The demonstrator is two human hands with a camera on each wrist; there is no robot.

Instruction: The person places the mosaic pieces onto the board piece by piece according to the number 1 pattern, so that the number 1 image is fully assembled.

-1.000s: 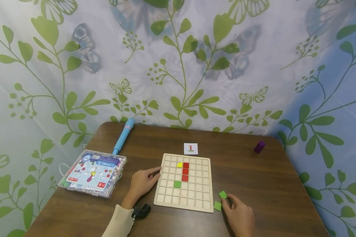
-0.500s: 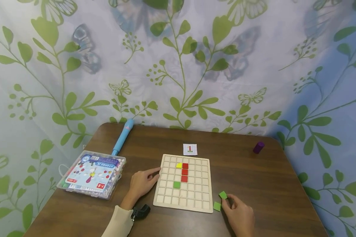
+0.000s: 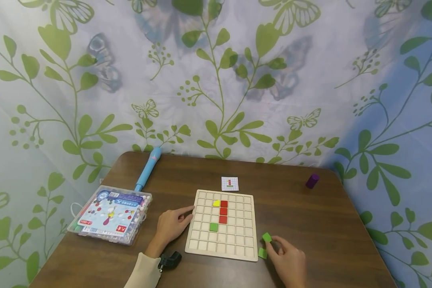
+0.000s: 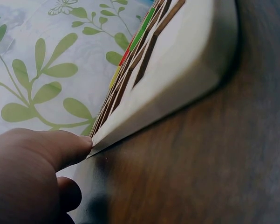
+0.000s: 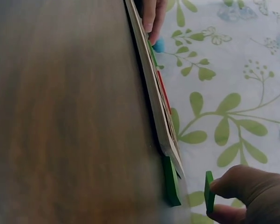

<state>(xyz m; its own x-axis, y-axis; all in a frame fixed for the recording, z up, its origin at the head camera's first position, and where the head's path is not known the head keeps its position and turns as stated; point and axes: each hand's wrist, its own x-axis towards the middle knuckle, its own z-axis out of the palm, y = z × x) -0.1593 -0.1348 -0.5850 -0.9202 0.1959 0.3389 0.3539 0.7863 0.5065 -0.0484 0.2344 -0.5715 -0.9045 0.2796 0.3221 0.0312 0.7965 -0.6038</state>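
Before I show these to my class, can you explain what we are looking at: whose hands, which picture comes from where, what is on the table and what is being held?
There is no machine here: a person works with two bare hands and wears three cameras. The wide picture comes from a camera on the head, looking down at a brown table. The two close, tilted pictures come from cameras on each wrist.

On the table lies a wooden grid board with one yellow, three red and one green tile set in it. Behind it lies a small pattern card. To the left are a clear plastic box and a blue pen-like stick; far right stands a purple cylinder.

The left hand rests its fingers against the board's left edge. The right hand pinches a green tile; another green tile lies beside the board.
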